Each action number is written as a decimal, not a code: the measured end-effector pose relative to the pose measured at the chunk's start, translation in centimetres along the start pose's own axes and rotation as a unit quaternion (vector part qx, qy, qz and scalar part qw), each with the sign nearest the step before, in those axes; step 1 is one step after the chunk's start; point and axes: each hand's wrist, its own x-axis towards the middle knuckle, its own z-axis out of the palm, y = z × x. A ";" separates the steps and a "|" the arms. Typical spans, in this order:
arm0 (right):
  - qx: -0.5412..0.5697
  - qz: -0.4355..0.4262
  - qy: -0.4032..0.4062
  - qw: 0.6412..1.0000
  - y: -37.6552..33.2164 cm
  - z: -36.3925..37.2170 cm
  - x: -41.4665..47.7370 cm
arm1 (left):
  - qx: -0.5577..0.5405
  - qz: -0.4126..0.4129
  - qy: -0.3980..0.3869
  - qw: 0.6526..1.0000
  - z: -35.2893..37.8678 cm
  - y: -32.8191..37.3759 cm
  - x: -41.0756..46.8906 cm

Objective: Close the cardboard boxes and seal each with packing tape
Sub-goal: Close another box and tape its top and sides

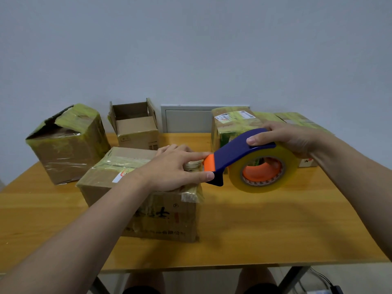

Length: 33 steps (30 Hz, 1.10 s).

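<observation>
The taping step is in hand on the near box [161,217], which lies closed at the front of the desk [254,219], its top banded with yellowish tape. The dispenser [233,153] is held by the right grip [282,136], fingers wrapped over the blue handle and the roll [286,166], and its orange nose is set against the box's top right edge. The left grip [176,166] is laid on that same edge, with forefinger and thumb reaching to either side of the nose. Whether tape is pinched between them cannot be told. The strip is judged to be at its end. Next, the tape is to be pressed down over the edge and severed by a tilt of the blade, with the box steadied meanwhile. At the back, an open box [135,126] is yet to be closed and sealed.
</observation>
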 end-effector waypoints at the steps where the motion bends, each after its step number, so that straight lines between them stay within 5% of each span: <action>1: -0.009 0.003 0.003 1.000 -0.3 0.0 0.0 | -0.001 -0.002 -0.002 1.000 -0.1 0.0 0.0; 11: -0.093 0.030 -0.036 0.995 -4.0 0.3 0.9 | -0.005 0.000 -0.003 1.000 -0.4 0.2 -0.1; 16: -0.203 0.055 -0.067 0.975 -5.5 1.9 1.8 | 0.087 -0.014 -0.028 0.996 -0.1 1.2 0.2; 23: -0.291 0.064 -0.006 0.955 -5.1 3.0 2.4 | 0.044 -0.041 -0.031 0.998 -0.2 1.4 -0.2; 33: -0.080 0.031 0.142 0.986 -1.6 2.6 -0.7 | 0.070 -0.142 0.000 0.987 0.6 3.4 2.3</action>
